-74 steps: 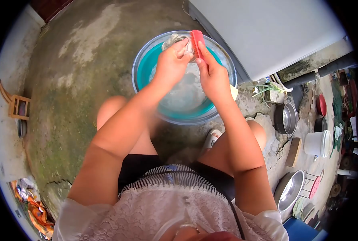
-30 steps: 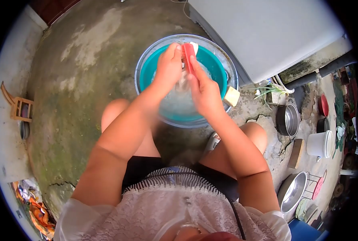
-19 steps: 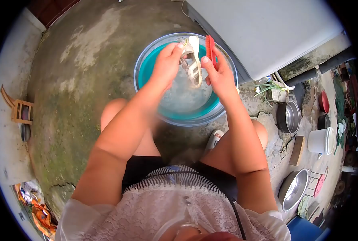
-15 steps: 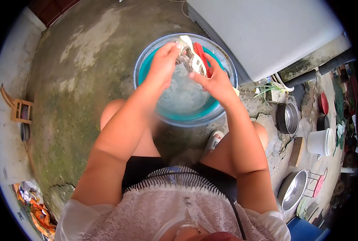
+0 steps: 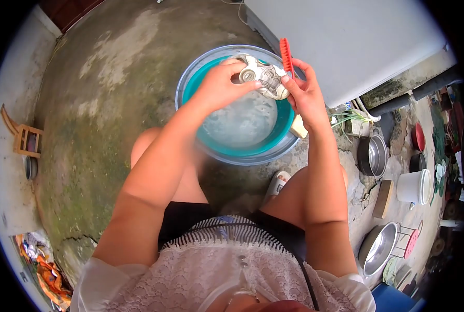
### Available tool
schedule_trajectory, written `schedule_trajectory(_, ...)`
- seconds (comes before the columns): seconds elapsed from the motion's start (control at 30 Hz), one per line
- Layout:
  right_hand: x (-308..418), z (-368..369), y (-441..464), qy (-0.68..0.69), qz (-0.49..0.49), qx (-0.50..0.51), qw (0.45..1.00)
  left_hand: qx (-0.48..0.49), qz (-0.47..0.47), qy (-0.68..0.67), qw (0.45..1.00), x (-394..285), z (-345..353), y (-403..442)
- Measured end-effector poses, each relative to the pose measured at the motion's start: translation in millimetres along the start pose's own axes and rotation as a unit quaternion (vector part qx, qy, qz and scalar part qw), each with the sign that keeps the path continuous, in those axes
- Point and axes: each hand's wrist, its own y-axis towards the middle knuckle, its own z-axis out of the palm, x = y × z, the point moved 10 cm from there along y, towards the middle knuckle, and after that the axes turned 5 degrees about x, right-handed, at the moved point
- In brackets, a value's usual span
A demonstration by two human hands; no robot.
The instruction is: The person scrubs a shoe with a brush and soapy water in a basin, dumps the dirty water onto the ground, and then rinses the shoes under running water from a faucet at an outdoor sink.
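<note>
My left hand (image 5: 219, 86) is closed around one end of a white and grey shoe (image 5: 267, 79), its sole side turned up. Held in my right hand (image 5: 309, 96) is a red brush (image 5: 285, 51) with its bristles pointing up and left. The right thumb also presses on the shoe's other end. Both hands are over the far part of a teal basin (image 5: 280, 136) that sits inside a larger metal-rimmed tub (image 5: 180, 91). Cloudy, sudsy water (image 5: 238, 124) fills the basin. The inside of the shoe is hidden.
A pale yellow block (image 5: 299, 126) rests at the tub's right edge. A large grey panel-sided object (image 5: 341, 47) stands close behind on the right. Metal pots (image 5: 373, 156), a white bucket (image 5: 414, 186) and a steel bowl (image 5: 378, 248) are to the right. A wooden chair (image 5: 28, 141) is at left.
The shoe has turned from steeply slanted to nearly level, with its sole side now up. My right hand has moved right, and the brush has swung out past the tub's rim.
</note>
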Motion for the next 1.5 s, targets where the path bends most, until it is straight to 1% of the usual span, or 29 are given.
schedule_trajectory(0.07, -1.1, -4.6, 3.9, -0.021, -0.017, -0.013, 1.000, 0.029, -0.018, -0.097, 0.995, 1.3, 6.9, 0.1)
schedule_trajectory(0.1, -1.5, -6.6, 5.8, -0.027, -0.032, -0.019, 0.999, 0.040, -0.050, -0.179, 0.982, 8.4, 12.6, 0.0)
schedule_trajectory(0.17, -2.5, -9.8, 9.2, -0.041, -0.061, -0.029, 0.997, 0.063, -0.112, -0.337, 0.933, 21.3, 29.2, -1.4)
schedule_trajectory(0.27, -5.4, -16.2, 12.3, -0.063, -0.091, -0.037, 0.993, 0.070, -0.173, -0.473, 0.861, 30.1, 51.1, -7.5)
schedule_trajectory(0.3, -6.8, -17.4, 13.2, -0.069, -0.092, -0.039, 0.993, 0.080, -0.181, -0.486, 0.851, 33.5, 55.9, -8.2)
schedule_trajectory(0.4, -6.7, -19.4, 13.0, -0.063, -0.104, -0.047, 0.991, 0.083, -0.183, -0.506, 0.839, 39.7, 59.2, -7.9)
schedule_trajectory(0.43, -5.6, -19.2, 12.4, -0.057, -0.109, -0.050, 0.991, 0.062, -0.175, -0.510, 0.840, 40.7, 57.1, -6.5)
schedule_trajectory(0.53, 4.1, -22.8, 5.4, -0.128, -0.132, -0.116, 0.976, 0.002, -0.151, -0.526, 0.837, 44.9, 52.3, -3.3)
schedule_trajectory(0.57, 18.0, -21.2, -1.2, -0.214, -0.190, -0.150, 0.946, -0.014, -0.146, -0.535, 0.832, 48.9, 49.6, -1.6)
schedule_trajectory(0.6, 31.8, -15.0, -9.5, -0.297, -0.246, -0.181, 0.904, -0.031, -0.140, -0.544, 0.827, 53.5, 45.9, 0.4)
schedule_trajectory(0.63, 44.1, -4.8, -19.5, -0.376, -0.300, -0.210, 0.851, -0.052, -0.140, -0.528, 0.836, 61.0, 40.6, 2.2)
schedule_trajectory(0.7, 31.4, 26.7, -23.1, -0.397, -0.246, -0.116, 0.877, -0.095, -0.139, -0.493, 0.854, 73.4, 28.7, 3.5)
schedule_trajectory(0.73, 24.6, 45.7, -27.9, -0.406, -0.218, -0.068, 0.885, -0.114, -0.137, -0.496, 0.850, 73.2, 24.8, 1.8)
schedule_trajectory(0.77, 9.6, 62.9, -32.1, -0.421, -0.222, -0.040, 0.878, -0.132, -0.136, -0.498, 0.846, 72.7, 23.1, -0.4)
schedule_trajectory(0.8, -0.5, 67.5, -31.6, -0.451, -0.190, -0.054, 0.870, -0.148, -0.135, -0.500, 0.842, 73.0, 21.6, -2.5)
schedule_trajectory(0.87, 1.9, 54.8, -19.4, -0.500, -0.164, -0.089, 0.846, -0.139, -0.123, -0.476, 0.859, 70.1, 23.4, -2.6)
schedule_trajectory(0.9, -0.6, 49.1, -15.6, -0.501, -0.145, -0.099, 0.847, -0.134, -0.114, -0.466, 0.867, 67.2, 25.1, -1.8)
schedule_trajectory(0.97, -4.7, 41.1, -2.0, -0.500, -0.121, -0.123, 0.849, -0.164, -0.113, -0.413, 0.889, 65.7, 20.9, 1.6)
schedule_trajectory(1.0, -6.6, 50.2, -6.6, -0.463, -0.158, -0.103, 0.866, -0.179, -0.117, -0.386, 0.897, 67.1, 20.5, -1.3)
schedule_trajectory(1.1, -10.7, 77.2, -26.4, -0.339, -0.264, -0.045, 0.902, -0.299, -0.184, -0.416, 0.839, 86.9, 9.9, -18.1)
schedule_trajectory(1.2, -8.0, 47.1, -8.5, -0.429, -0.186, -0.090, 0.879, -0.191, -0.121, -0.435, 0.872, 72.2, 19.1, -7.0)
schedule_trajectory(1.23, -3.0, 36.2, -2.1, -0.466, -0.153, -0.122, 0.863, -0.185, -0.119, -0.418, 0.882, 71.7, 22.2, -4.4)
schedule_trajectory(1.3, -6.8, 43.3, -2.4, -0.432, -0.176, -0.102, 0.879, -0.175, -0.116, -0.382, 0.900, 73.8, 27.8, -1.5)
schedule_trajectory(1.33, -10.8, 51.5, -3.6, -0.413, -0.186, -0.091, 0.887, -0.205, -0.129, -0.412, 0.878, 76.8, 24.5, -4.2)
schedule_trajectory(1.37, -14.5, 69.9, -14.4, -0.353, -0.223, -0.057, 0.907, -0.236, -0.143, -0.443, 0.853, 80.3, 21.5, -7.5)
schedule_trajectory(1.4, -14.8, 79.7, -24.9, -0.289, -0.240, -0.058, 0.925, -0.265, -0.156, -0.473, 0.826, 82.7, 19.6, -11.1)
schedule_trajectory(1.47, -10.1, 70.1, -25.1, -0.336, -0.203, -0.063, 0.918, -0.222, -0.119, -0.479, 0.841, 71.2, 16.7, -7.3)
schedule_trajectory(1.5, -10.1, 56.4, -18.1, -0.389, -0.180, -0.087, 0.899, -0.198, -0.099, -0.482, 0.848, 65.1, 18.2, -4.8)
